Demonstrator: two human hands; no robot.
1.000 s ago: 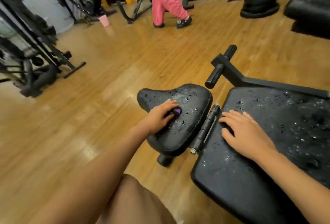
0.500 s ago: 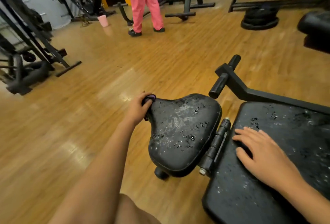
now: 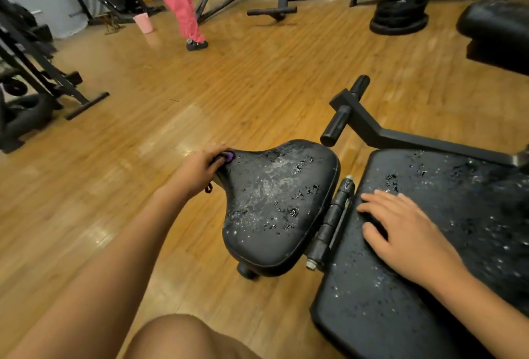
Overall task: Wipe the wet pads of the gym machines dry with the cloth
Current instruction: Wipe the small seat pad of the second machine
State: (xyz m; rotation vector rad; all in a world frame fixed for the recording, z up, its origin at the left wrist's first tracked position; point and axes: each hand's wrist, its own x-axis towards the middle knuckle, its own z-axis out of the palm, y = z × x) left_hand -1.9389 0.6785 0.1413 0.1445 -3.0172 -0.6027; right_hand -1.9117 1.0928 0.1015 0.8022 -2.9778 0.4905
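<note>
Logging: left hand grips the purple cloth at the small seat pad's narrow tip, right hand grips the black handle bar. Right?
Wrong on the right hand: the head view shows it lying flat on the large wet pad, not gripping the handle bar. The left hand does grip the purple cloth at the small seat pad's tip.

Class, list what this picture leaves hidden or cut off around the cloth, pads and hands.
Head view: cloth, only a purple scrap shows; the gripping left hand hides the rest.
Head view: back pad, cut off by right and bottom edges; the right hand covers part.
Head view: seat pad, its underside is hidden by the pad itself.
Head view: person in pink trousers, cut off by the top edge.
</note>
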